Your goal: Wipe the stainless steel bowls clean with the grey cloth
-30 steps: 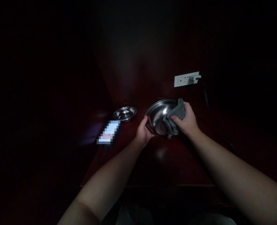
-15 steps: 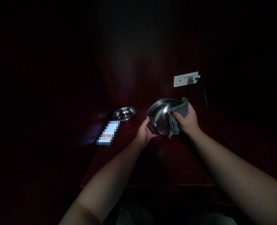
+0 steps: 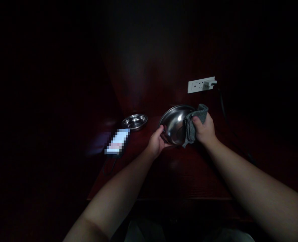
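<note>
A shiny steel bowl (image 3: 172, 122) is tilted over the dark red table, its inside facing me. My left hand (image 3: 157, 144) grips its lower left rim, thumb on the inner side and fingers underneath. In my right hand (image 3: 206, 131) is a folded grey-green cloth (image 3: 191, 129), pressed around the right side of the bowl. The cloth covers that part of the rim, and the fingers of my right hand behind it are hidden.
A smaller steel dish (image 3: 135, 122) rests on the table (image 3: 179, 181) to the left. Beside it lies a phone (image 3: 117, 143), its screen lit and blurred, with a thin cable. A white wall socket (image 3: 200, 85) holds a plug, and a dark cord hangs at the right.
My right hand and the cloth have shifted slightly to the right along the bowl, and the cloth is bunched differently. My left hand keeps its grip on the bowl.
</note>
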`<action>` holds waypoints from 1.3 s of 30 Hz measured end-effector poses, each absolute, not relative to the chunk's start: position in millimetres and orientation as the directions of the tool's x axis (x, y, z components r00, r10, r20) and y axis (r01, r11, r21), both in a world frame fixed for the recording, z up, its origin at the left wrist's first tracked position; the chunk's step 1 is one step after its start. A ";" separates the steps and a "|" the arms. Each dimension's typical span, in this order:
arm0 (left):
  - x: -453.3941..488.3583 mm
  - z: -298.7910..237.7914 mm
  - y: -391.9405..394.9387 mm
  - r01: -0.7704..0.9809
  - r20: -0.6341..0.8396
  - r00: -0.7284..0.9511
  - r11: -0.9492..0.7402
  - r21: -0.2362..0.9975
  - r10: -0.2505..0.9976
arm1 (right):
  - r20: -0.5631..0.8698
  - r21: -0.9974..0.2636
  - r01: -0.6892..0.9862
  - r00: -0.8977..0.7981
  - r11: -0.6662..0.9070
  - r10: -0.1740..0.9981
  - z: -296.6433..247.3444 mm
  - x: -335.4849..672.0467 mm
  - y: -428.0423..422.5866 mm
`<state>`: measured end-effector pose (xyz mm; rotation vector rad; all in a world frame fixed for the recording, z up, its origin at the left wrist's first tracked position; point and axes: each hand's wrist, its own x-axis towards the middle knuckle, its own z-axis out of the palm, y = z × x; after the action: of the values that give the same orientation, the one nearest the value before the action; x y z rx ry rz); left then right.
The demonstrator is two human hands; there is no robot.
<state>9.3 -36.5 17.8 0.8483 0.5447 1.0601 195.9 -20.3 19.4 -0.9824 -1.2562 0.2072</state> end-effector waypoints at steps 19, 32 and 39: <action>8.9 15.7 -35.1 -0.527 0.014 0.400 0.218 0.822 0.916 | 0.755 -0.654 0.423 0.308 0.627 0.579 17.2 196.9 -19.1; 8.5 15.5 -34.5 -0.522 0.009 0.400 0.220 0.824 0.916 | 0.752 -0.659 0.398 0.316 0.639 0.579 13.8 199.5 -14.3; 8.4 15.3 -34.4 -0.519 0.002 0.404 0.227 0.824 0.915 | 0.743 -0.669 0.374 0.324 0.642 0.586 14.1 198.6 -14.3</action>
<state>8.4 -34.4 15.3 0.8562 0.5561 1.0605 198.6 -14.3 14.1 -0.9275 -1.2845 0.1689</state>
